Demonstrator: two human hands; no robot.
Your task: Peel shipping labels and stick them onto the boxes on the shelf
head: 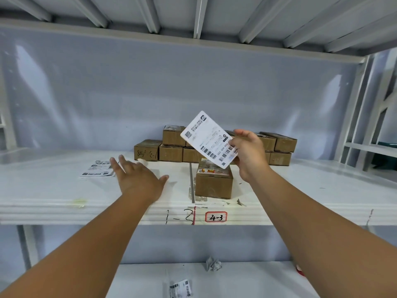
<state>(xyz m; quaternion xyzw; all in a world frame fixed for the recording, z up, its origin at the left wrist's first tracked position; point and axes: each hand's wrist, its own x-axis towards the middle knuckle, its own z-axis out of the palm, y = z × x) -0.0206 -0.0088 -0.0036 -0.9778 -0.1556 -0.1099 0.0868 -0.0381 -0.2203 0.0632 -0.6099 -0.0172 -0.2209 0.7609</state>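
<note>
The right hand (249, 153) pinched a label (209, 139) by its corner, the box (213, 183) at its six o'clock. The left hand (137, 177) lay, fingers (122, 163) spread, at the box's nine. Sticking seemed in hand; next, lower the label and press it flat.

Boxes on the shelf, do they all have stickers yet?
Not yet. The back boxes show bare cardboard. The right hand holds one label near the front box. More labels lie on the shelf by the open left hand, waiting.
</note>
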